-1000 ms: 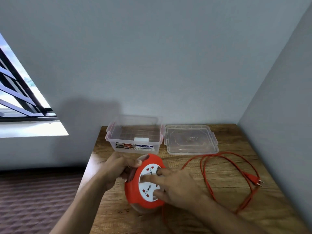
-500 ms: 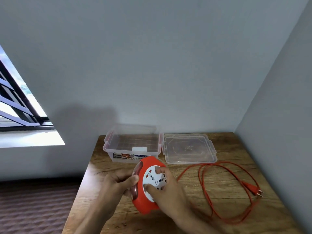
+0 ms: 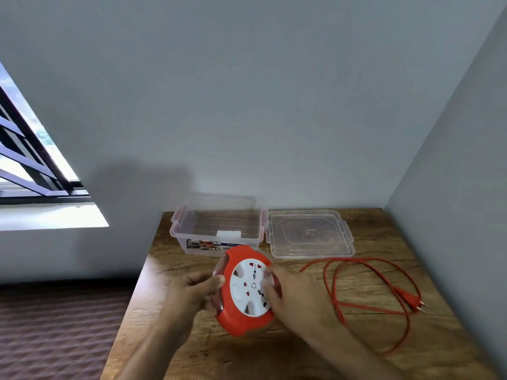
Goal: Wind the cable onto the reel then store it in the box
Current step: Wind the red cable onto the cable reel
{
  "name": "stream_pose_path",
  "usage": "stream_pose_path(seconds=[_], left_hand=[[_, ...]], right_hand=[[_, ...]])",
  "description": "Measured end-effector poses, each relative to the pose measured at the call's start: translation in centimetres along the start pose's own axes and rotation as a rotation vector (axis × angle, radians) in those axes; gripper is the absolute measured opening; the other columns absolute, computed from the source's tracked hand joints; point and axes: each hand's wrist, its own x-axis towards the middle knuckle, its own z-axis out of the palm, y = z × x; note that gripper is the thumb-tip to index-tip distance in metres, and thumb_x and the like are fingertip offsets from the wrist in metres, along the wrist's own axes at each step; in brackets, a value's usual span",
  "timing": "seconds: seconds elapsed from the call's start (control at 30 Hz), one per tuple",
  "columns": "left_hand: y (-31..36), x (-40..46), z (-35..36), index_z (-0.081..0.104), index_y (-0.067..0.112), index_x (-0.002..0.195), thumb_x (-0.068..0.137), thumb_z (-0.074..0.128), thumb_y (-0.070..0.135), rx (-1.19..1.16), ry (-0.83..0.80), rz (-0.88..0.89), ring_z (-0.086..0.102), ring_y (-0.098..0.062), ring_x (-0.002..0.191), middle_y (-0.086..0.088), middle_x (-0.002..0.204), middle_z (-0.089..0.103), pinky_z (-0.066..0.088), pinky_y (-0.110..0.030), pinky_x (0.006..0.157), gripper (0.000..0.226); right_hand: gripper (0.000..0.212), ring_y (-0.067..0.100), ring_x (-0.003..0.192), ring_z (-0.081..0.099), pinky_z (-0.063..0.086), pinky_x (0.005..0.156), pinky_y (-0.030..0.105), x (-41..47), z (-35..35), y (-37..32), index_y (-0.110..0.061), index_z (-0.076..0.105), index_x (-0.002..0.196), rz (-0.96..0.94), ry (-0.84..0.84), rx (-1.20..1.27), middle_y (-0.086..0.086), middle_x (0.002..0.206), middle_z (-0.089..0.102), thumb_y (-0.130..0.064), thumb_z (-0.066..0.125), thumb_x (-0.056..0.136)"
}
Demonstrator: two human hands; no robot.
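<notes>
A round red cable reel (image 3: 245, 293) with a white socket face is held tilted above the wooden table (image 3: 356, 338). My left hand (image 3: 196, 293) grips its left rim, thumb on the front edge. My right hand (image 3: 290, 294) holds its right side, fingers lying over the white face. The red cable (image 3: 365, 300) lies in loose loops on the table to the right, its plug (image 3: 408, 298) at the far right. The clear plastic box (image 3: 218, 224) stands open just behind the reel.
The box's clear lid (image 3: 310, 233) lies flat to the right of the box. Grey walls close the table in at the back and right. The table's left edge drops to a patterned floor (image 3: 55, 333). A barred window (image 3: 30, 160) is at left.
The reel has been lifted and tipped more upright, and its white face has turned under my right hand. The cable loops have shifted a little on the table.
</notes>
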Motion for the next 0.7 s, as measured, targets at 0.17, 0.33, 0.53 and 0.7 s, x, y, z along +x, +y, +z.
stream_pose_path(seconds=[0.17,0.33,0.53,0.7], left_hand=[[1.2,1.5,-1.8,0.062,0.013,0.047,0.063,0.080,0.033,0.059,-0.181,-0.145,0.058,-0.028,0.062,-0.016,0.060,0.059,0.046,-0.033,0.059,0.031],[2.0,2.7,-1.7,0.063,0.006,0.057,0.065,0.080,0.033,0.229,-0.393,-0.242,0.055,-0.025,0.059,-0.016,0.062,0.061,0.045,-0.029,0.056,0.033],[2.2,2.5,-1.4,0.068,-0.015,0.081,0.062,0.085,0.038,0.250,-0.322,-0.178,0.061,-0.035,0.081,-0.034,0.087,0.067,0.051,-0.040,0.073,0.059],[1.8,1.6,-1.3,0.085,0.007,0.091,0.062,0.089,0.031,0.166,-0.239,-0.068,0.073,-0.024,0.068,-0.013,0.079,0.080,0.057,-0.029,0.058,0.037]], right_hand=[[0.058,0.026,0.067,0.067,0.054,0.046,0.034,0.2,-0.8,2.2,-0.047,0.037,0.142,-0.739,-0.224,-0.367,0.010,0.150,0.045,-0.028,0.061,0.093],[0.058,0.035,0.066,0.063,0.050,0.049,0.036,0.6,0.4,1.3,-0.047,0.030,0.144,-0.847,-0.395,-0.405,0.017,0.144,0.033,-0.017,0.050,0.098],[0.050,0.032,0.062,0.063,0.048,0.046,0.031,0.9,1.4,1.2,-0.044,0.030,0.143,-0.852,-0.291,-0.466,0.019,0.128,0.056,-0.040,0.051,0.097],[0.064,0.028,0.093,0.068,0.050,0.074,0.034,0.1,2.4,0.6,-0.045,0.029,0.140,-0.289,-0.046,-0.132,0.002,0.116,0.071,-0.059,0.050,0.081]])
